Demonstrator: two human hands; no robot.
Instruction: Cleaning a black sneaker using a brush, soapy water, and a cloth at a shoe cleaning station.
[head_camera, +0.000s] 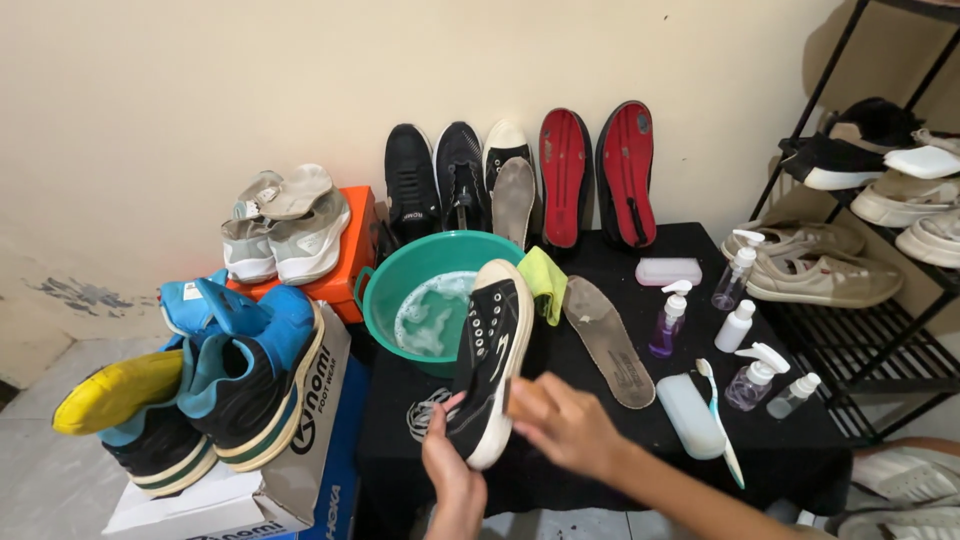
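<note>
My left hand (447, 462) grips the heel end of a black sneaker with a white sole (489, 350), holding it tilted over the black table (800, 450). My right hand (563, 422) rests against the sneaker's white sole edge near the heel; a small tan object shows under its fingers, too hidden to identify. The shoe's toe points toward a green basin (385, 300) of soapy water.
A yellow-green cloth (545, 280), a loose insole (606, 340), several spray bottles (668, 320), a toothbrush (722, 420) and white cases lie on the table. Shoes lean on the back wall. Blue sneakers (230, 380) sit on shoe boxes at left; a shoe rack (870, 230) stands at right.
</note>
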